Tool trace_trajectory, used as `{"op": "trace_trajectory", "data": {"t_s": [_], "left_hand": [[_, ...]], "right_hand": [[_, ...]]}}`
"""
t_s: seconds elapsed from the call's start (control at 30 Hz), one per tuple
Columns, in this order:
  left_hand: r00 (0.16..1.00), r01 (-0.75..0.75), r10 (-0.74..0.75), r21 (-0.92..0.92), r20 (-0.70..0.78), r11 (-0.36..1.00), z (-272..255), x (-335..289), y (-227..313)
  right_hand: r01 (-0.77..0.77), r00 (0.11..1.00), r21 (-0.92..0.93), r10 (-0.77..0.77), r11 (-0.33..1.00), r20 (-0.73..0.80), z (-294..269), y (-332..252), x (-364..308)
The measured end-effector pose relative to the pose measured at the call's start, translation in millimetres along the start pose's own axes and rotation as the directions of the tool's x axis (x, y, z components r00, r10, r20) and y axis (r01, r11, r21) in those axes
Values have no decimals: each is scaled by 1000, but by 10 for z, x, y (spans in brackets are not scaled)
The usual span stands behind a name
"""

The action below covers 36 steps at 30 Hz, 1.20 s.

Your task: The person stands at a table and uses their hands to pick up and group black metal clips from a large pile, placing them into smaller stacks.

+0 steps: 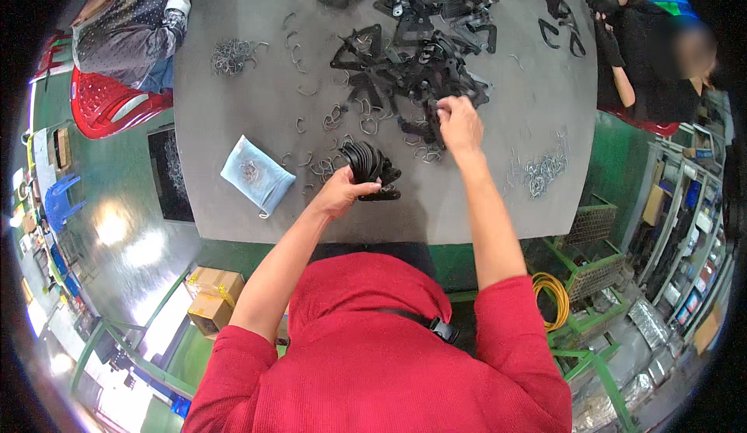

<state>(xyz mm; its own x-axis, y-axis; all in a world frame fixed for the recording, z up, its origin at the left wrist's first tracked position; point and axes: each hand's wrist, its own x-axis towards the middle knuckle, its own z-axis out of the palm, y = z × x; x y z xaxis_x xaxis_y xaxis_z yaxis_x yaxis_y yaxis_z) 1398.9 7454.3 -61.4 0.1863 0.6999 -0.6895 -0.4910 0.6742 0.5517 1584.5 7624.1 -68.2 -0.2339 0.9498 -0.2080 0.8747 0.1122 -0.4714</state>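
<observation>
My left hand (340, 193) is closed around a fanned stack of flat, curved black parts (364, 161), just above the near part of the table. My right hand (462, 127) reaches to the near edge of a big heap of black parts (436, 67). Its fingertips are pinched together at a black part (428, 126) there; how much of it they grip is partly hidden. Some pieces in the heap have open triangular loops. Bent metal wire hooks (369, 125) lie scattered between the heap and the stack.
A light-blue pouch (268, 188) with a few hooks on it lies left on the grey table (475, 215). Tangled hooks form piles at the far left (232, 56) and right (541, 176). Other people sit at the left (140, 32) and right (654, 59) edges.
</observation>
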Motion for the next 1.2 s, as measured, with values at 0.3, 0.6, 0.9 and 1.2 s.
{"op": "trace_trajectory", "data": {"t_s": [0.3, 0.6, 0.9, 1.2], "left_hand": [[998, 60, -58, -103, 27, 993, 37, 24, 210], [999, -32, 30, -134, -17, 990, 218, -57, 147], [960, -233, 248, -118, 133, 965, 389, -246, -14], [910, -413, 397, 171, 120, 895, 379, -319, 86]], "right_hand": [[234, 967, -498, -144, 835, 212, 186, 193, 586], [-228, 905, 246, 112, 942, 411, -342, 278, -166], [-408, 908, 718, 163, 564, 387, -304, -768, -1264], [-273, 962, 609, 203, 745, 183, -115, -869, -1349]]}}
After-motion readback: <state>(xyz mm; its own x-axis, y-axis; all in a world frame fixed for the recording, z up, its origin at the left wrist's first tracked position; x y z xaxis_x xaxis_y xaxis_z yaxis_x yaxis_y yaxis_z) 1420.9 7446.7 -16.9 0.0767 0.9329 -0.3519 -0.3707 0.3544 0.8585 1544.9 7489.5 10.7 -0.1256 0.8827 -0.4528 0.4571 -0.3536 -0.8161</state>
